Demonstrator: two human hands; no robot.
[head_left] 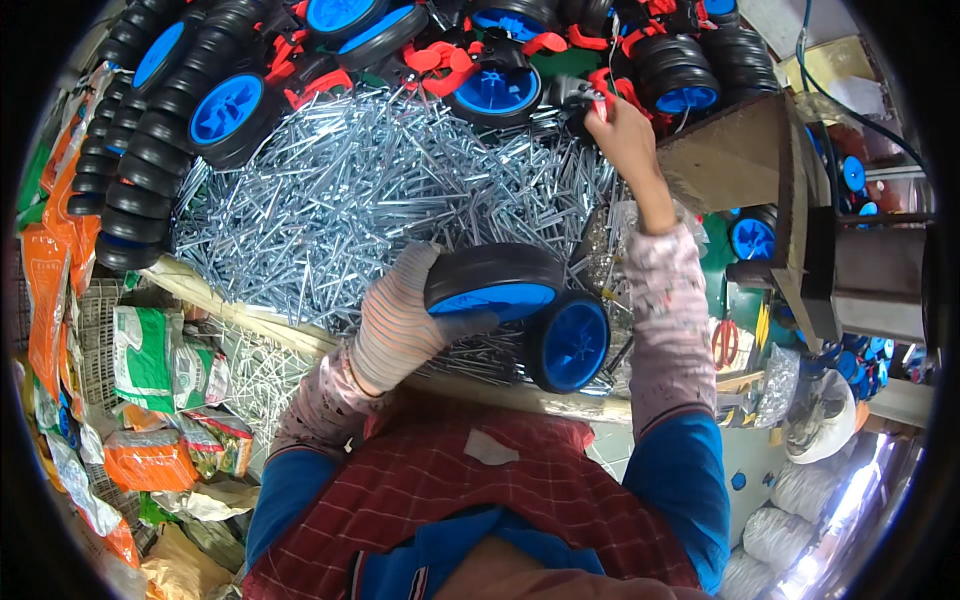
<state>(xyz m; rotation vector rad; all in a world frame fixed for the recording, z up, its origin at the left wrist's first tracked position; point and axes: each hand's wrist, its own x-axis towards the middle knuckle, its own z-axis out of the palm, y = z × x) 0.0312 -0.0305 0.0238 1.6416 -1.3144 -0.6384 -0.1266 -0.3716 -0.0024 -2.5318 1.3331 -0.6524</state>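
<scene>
A black rubber wheel with a bright blue plastic hub (495, 283) sits in the left hand (400, 325), which wears a grey-and-pink striped knit glove. Just right of that wheel, a second black wheel (570, 343) shows a blue spoked hub. Above it spreads a heap of shiny silver metal rods (370, 190). Beyond the heap lie red plastic clips (440, 60). The apron (470, 490) is red check.

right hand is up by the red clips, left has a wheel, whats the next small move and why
Probably pinch one red clip and draw it back: the right hand touches the clips, while the gloved left hand holds a wheel over the metal rods.
</scene>
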